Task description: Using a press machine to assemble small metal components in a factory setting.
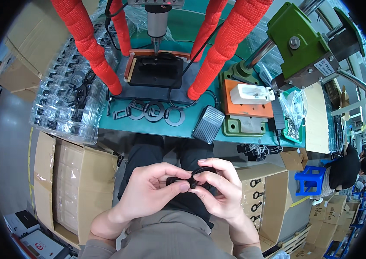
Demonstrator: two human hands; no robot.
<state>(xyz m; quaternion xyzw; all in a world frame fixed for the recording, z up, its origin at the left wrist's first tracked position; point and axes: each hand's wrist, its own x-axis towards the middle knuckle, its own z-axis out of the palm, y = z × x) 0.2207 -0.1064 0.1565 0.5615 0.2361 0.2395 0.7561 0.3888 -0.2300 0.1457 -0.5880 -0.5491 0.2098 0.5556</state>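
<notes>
Over my lap, both hands hold a small black ring-shaped part with a hinged bracket (193, 181). My left hand (153, 186) pinches its bracket end between thumb and fingers. My right hand (221, 185) is closed round the ring side, with the thumb below and the fingers over the rim. The fingers cover much of the part. Beyond my hands, several similar dark rings and brackets (153, 112) lie along the front of the green table (142, 128).
A press fixture with a black plate (155, 71) stands between red-wrapped posts (222, 43). A green hand press (297, 43) rises at right, near a black foot pedal (209, 124). Clear plastic trays (64, 93) lie at left. Open cartons flank me; the right carton (273, 203) holds several ring parts. A person (343, 170) sits far right.
</notes>
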